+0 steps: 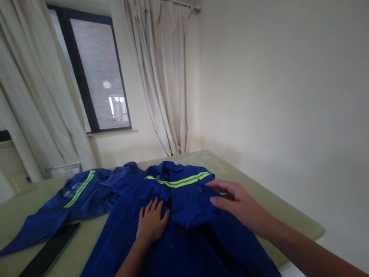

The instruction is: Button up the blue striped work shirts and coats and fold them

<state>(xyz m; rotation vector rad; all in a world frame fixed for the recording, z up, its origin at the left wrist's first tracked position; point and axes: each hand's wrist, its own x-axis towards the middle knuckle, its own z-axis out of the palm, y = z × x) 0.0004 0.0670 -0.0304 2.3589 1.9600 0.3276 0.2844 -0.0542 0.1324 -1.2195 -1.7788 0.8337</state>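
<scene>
1. The nearer blue jacket (184,207) lies on the green-covered bed (294,210), directly in front of the person, its collar (172,166) toward the window and its yellow-green stripe (188,180) running across the upper part.

2. The left hand (151,222) rests palm down on the jacket, left of the raised fold (194,215), its fingers spread and pinching nothing. That looks like a sound anchor; broad, light pressure should steady the cloth better than fingertips digging in, which could start creases.

3. The right hand (236,198) is at the jacket's right side, just below the stripe, with thumb and fingers apart at their tips. Whether a layer of cloth is caught between them cannot be told.

4. Handling this loose fold well probably calls for a shallow hold near its edge and a low, slow pull, since a deep grab could drag the layer beneath.

5. The two hands would do best working against each other gently, so that the stripe does not skew.

6. The second blue garment (92,194) lies beside the jacket on the left, touching it; a wide sweep could tug both. A dark flat panel (43,259) lies near that garment's lower edge.
</scene>
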